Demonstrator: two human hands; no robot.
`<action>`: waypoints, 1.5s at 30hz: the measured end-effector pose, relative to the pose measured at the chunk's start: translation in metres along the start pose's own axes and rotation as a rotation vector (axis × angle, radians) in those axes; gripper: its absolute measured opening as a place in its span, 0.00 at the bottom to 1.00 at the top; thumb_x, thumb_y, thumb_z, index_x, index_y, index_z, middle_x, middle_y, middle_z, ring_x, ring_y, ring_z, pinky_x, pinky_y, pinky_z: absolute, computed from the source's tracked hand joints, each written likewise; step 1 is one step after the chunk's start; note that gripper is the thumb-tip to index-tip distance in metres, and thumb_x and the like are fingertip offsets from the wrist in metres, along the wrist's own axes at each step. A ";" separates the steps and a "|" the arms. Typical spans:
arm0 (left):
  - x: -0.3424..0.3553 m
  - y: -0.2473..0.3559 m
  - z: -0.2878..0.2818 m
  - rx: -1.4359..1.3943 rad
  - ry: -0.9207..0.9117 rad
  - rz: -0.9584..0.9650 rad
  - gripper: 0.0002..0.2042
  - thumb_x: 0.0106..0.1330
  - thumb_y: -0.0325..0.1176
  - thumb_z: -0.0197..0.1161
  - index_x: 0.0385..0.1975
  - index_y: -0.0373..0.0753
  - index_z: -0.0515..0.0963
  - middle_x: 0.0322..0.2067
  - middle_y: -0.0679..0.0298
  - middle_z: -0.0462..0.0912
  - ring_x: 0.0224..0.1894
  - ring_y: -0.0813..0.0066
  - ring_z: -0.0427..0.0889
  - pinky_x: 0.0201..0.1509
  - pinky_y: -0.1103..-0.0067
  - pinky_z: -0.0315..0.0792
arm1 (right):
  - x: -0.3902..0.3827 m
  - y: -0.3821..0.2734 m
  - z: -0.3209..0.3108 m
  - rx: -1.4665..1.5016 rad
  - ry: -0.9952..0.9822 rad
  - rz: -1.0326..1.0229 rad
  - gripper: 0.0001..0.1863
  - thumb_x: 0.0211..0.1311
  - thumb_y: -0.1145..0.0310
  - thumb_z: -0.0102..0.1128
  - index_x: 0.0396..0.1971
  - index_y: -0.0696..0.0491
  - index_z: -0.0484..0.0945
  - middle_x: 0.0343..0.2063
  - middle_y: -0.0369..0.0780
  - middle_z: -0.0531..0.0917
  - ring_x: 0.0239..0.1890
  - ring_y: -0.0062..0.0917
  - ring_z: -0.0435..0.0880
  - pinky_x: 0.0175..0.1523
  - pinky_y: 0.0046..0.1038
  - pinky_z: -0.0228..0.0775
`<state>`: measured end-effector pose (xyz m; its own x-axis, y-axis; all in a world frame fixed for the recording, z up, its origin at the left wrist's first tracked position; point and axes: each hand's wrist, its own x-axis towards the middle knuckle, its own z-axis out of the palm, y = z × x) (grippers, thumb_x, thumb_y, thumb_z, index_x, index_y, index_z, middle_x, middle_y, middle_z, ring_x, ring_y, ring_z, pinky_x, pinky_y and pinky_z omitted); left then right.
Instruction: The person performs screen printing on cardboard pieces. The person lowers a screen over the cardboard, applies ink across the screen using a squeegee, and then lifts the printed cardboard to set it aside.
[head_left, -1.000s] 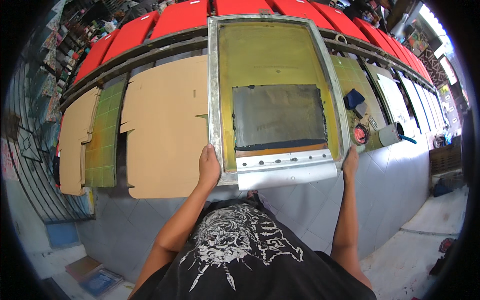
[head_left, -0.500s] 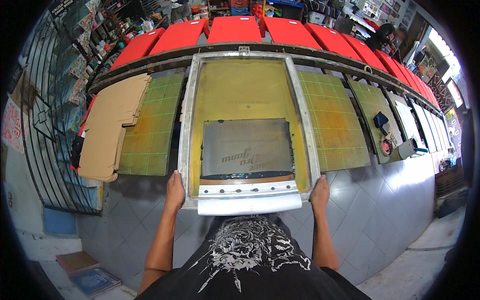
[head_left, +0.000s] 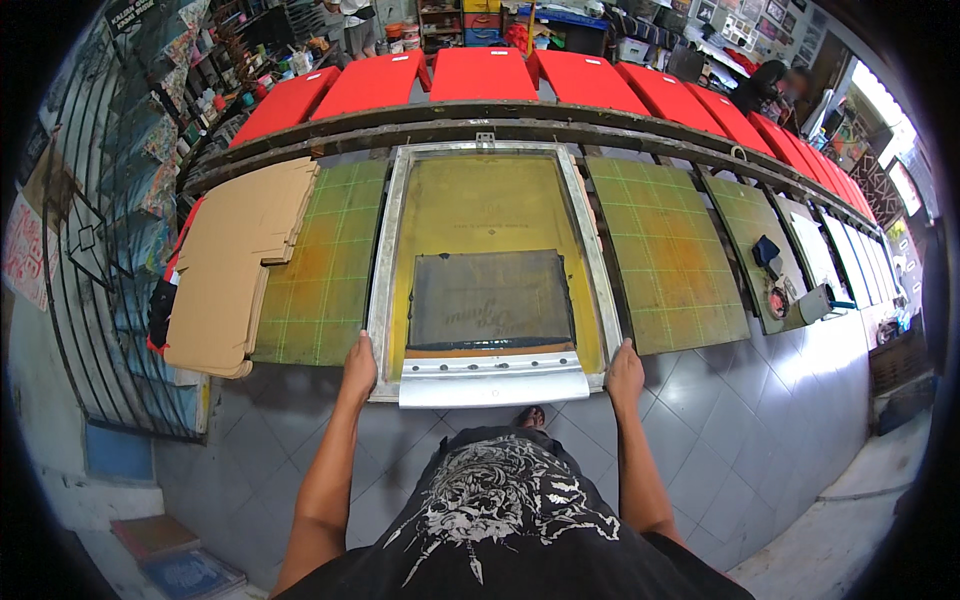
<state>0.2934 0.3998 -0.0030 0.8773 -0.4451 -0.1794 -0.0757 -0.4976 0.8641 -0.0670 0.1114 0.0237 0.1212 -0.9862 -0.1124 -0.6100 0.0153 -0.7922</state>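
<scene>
A silk-screen frame [head_left: 480, 205] with a metal rim and yellow-green mesh spans the space before me, gripped at its two near corners. My left hand [head_left: 359, 368] is closed round its left side, and my right hand [head_left: 626, 375] round its right side. On the mesh is a grey rectangular stencil area [head_left: 490, 300] with faint lettering, edged in dark ink. A squeegee [head_left: 495, 387] with a pale metal handle and a brown blade lies across the frame's near end, with dark ink along its blade. What lies beneath the frame is hidden.
Flat cardboard sheets [head_left: 225, 265] are stacked at left, partly over a green gridded board [head_left: 325, 265]. Another gridded board [head_left: 668, 260] lies at right, then one with a dark blue object [head_left: 766, 252] and a grey tub [head_left: 815, 302]. Red-covered boards [head_left: 485, 75] line the far side beyond a rail [head_left: 570, 130].
The far end of the frame has come lower and nearer in view, and its near end looks smaller. Both hands keep hold of it. A foot now shows below the squeegee.
</scene>
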 end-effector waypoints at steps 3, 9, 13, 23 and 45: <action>0.011 0.002 0.003 0.015 0.007 0.003 0.32 0.74 0.50 0.32 0.48 0.21 0.72 0.47 0.37 0.76 0.54 0.44 0.73 0.58 0.67 0.64 | 0.010 -0.001 0.006 -0.025 -0.007 -0.006 0.32 0.70 0.48 0.33 0.33 0.61 0.79 0.30 0.55 0.81 0.38 0.52 0.79 0.44 0.44 0.67; 0.019 0.014 0.001 0.032 -0.057 -0.043 0.33 0.73 0.53 0.32 0.52 0.23 0.70 0.51 0.41 0.75 0.56 0.53 0.73 0.61 0.71 0.62 | 0.014 -0.007 0.009 -0.068 0.028 -0.030 0.32 0.70 0.47 0.32 0.30 0.60 0.79 0.28 0.54 0.81 0.37 0.52 0.79 0.44 0.45 0.67; 0.010 0.030 0.007 -0.004 -0.026 -0.026 0.31 0.74 0.49 0.33 0.48 0.22 0.73 0.46 0.41 0.78 0.52 0.51 0.76 0.57 0.69 0.65 | 0.018 -0.007 0.011 -0.100 0.063 -0.020 0.32 0.70 0.47 0.32 0.30 0.60 0.79 0.26 0.53 0.82 0.36 0.51 0.80 0.44 0.45 0.67; 0.023 0.010 0.017 0.073 -0.003 0.029 0.30 0.74 0.48 0.33 0.42 0.22 0.74 0.43 0.38 0.78 0.49 0.45 0.76 0.54 0.66 0.65 | 0.027 0.010 0.013 -0.043 0.048 -0.106 0.32 0.71 0.48 0.31 0.28 0.62 0.76 0.26 0.53 0.79 0.33 0.49 0.78 0.41 0.42 0.67; 0.022 -0.006 0.036 0.216 0.069 0.092 0.27 0.72 0.49 0.39 0.48 0.25 0.69 0.45 0.33 0.73 0.49 0.36 0.72 0.53 0.60 0.65 | 0.038 0.029 0.036 -0.095 -0.009 -0.078 0.28 0.71 0.51 0.34 0.45 0.61 0.75 0.39 0.55 0.79 0.46 0.50 0.76 0.51 0.42 0.66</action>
<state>0.2962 0.3665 -0.0293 0.8918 -0.4477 -0.0651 -0.2502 -0.6080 0.7535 -0.0522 0.0807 -0.0255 0.1781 -0.9823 -0.0580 -0.6697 -0.0778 -0.7386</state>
